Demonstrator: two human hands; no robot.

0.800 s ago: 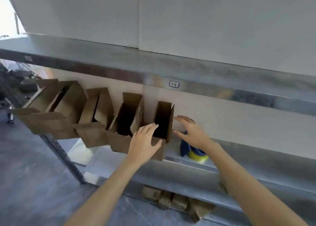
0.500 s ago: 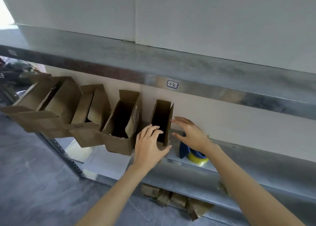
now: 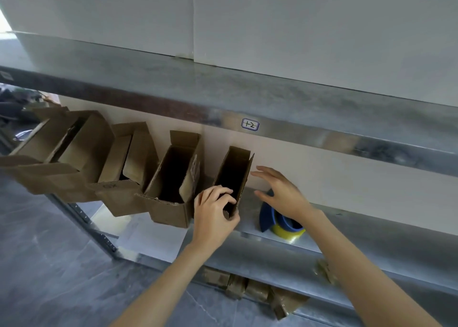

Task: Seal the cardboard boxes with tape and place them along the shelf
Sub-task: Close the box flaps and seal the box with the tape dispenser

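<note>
On the metal shelf [image 3: 384, 232] we've got a skinny open-topped cardboard box [image 3: 235, 173], rightmost in the row, left grip [image 3: 213, 215] curled round its near edge, right grip [image 3: 280, 193] spread loose beside it.

left hand [image 3: 213, 214] grips narrow open box [image 3: 233, 178] | right hand [image 3: 280, 193] spread beside it

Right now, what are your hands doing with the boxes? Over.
Left hand grips rightmost box, flaps open. Right hand open beside it. Tape dispenser partly hidden behind right wrist.
</note>
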